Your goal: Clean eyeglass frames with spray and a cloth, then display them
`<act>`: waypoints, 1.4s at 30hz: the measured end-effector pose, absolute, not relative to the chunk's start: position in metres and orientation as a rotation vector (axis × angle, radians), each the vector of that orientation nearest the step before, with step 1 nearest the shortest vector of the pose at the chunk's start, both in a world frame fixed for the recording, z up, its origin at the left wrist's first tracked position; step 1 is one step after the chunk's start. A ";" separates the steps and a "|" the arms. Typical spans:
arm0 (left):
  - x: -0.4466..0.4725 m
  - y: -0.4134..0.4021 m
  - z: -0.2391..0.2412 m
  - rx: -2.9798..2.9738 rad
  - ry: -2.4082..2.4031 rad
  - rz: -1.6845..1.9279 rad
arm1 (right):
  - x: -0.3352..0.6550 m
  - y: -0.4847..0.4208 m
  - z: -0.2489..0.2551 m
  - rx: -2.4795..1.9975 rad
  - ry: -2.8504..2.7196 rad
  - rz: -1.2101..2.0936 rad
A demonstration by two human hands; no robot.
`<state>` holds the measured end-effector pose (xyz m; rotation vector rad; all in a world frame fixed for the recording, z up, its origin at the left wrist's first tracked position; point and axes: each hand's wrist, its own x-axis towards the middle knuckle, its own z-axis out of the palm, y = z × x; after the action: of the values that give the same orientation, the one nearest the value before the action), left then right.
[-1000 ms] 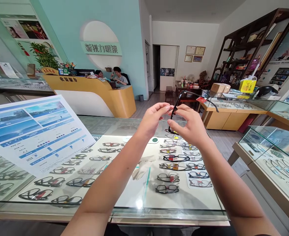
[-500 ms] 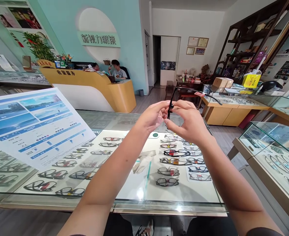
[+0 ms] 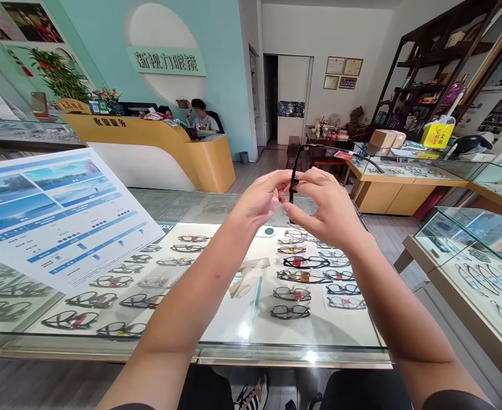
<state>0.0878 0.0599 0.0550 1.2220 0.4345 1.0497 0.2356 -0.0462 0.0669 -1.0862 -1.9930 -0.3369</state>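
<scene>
Both hands hold a pair of black-framed eyeglasses (image 3: 294, 171) above the glass display case (image 3: 216, 352). My left hand (image 3: 264, 196) is closed on the near side of the frame, its fingertips partly hidden behind it. Around the front and the bridge area, my right hand (image 3: 325, 199) has its thumb and fingers curled. One temple arm, with a red tag (image 3: 343, 155) on it, sticks out to the right above my right hand. Under the glass below lie several rows of eyeglasses (image 3: 290, 311) and a pale cloth (image 3: 248, 279).
A printed sheet with blue landscape pictures (image 3: 62, 219) stands on the case at left. A second glass case (image 3: 473, 273) is at right. Behind are a yellow counter (image 3: 210, 162) with a seated person (image 3: 203, 121), a waste bin (image 3: 244, 157) and a wooden shelf (image 3: 439, 62).
The view has shifted slightly. Both hands stay on the eyeglasses in nearly the same pose, and the temple arm is turned a little.
</scene>
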 end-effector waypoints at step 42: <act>0.053 0.079 0.064 1.838 0.469 0.371 | 0.245 -0.074 0.094 -1.185 -2.357 -0.013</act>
<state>0.0533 0.0789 0.0636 1.8380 0.4686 0.3711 0.2449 -0.0745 0.0944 -1.1848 -2.3565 -0.0132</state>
